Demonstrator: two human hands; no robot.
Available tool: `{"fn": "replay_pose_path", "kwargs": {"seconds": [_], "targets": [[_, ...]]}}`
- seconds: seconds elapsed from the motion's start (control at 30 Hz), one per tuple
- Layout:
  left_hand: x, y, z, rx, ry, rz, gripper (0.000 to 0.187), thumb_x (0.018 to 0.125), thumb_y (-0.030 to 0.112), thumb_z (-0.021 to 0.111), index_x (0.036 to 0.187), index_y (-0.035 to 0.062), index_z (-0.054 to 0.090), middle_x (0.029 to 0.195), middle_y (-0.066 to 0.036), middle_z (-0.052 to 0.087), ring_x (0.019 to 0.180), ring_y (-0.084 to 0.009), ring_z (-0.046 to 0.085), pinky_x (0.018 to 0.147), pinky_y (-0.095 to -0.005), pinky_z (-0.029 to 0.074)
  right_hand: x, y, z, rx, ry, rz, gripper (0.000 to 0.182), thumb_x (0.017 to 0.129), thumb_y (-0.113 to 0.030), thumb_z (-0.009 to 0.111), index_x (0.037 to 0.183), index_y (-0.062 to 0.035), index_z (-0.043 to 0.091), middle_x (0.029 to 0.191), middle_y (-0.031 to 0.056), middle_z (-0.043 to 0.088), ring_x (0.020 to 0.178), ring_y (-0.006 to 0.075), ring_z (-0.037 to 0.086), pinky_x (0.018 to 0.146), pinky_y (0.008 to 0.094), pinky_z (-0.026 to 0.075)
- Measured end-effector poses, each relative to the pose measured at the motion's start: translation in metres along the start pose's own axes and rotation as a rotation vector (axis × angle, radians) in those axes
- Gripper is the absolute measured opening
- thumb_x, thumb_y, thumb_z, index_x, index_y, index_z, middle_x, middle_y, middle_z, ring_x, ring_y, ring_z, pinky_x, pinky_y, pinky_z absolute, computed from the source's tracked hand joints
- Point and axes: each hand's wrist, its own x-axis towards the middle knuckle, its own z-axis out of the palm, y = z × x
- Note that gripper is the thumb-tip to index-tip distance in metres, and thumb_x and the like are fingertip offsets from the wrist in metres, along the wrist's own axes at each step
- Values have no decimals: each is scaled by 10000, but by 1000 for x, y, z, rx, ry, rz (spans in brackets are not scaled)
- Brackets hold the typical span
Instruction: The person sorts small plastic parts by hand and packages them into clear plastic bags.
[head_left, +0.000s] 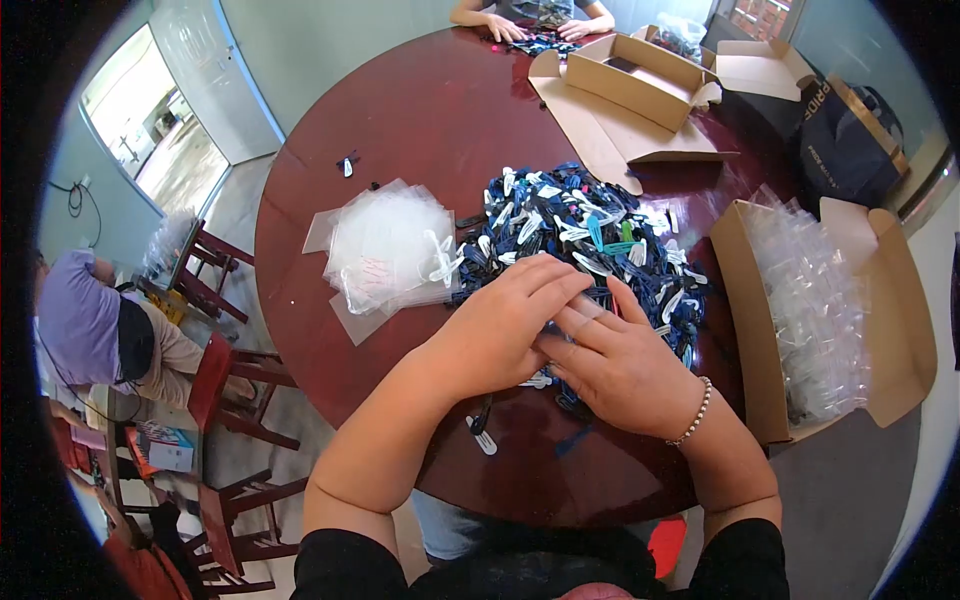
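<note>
A big heap of snap hair clips (560,225), mostly navy, black and white with a few teal ones, lies on the round dark red table (400,130). Over the near side of the heap, my left hand (510,320) and my right hand (625,365) meet with fingers closed and overlapping. Whatever is between them is hidden by the fingers. Left of the heap sits a stack of clear plastic bags (385,245). One loose white clip (482,436) rests on the table below my hands.
An open cardboard box (755,330) filled with clear packed bags (810,310) stands at the right. More open cardboard boxes (635,85) are at the back right. Across the table, another person's hands (505,28) touch a smaller clip pile. Stools (235,390) and a seated person are at the left.
</note>
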Motion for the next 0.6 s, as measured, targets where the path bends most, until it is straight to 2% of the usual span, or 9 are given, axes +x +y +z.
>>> {"fn": "replay_pose_path", "kwargs": {"seconds": [0.33,0.6], "targets": [[0,0,1,37,26,-113,515,661,13,701,1165,53,600,1142,-154,631,1095,-353,586,945,-419,480,-1,3,-5,31,62,20,274,821,-136,701,1088,-89,657,1241,89,597,1240,257,537,1107,535,245],[-2,-2,3,22,15,-118,512,673,23,707,1172,60,605,1142,-153,634,1095,-350,587,948,-417,479,-1,2,-4,70,64,52,314,821,-144,705,1119,-68,643,1203,62,624,1201,224,566,1084,479,324]]}}
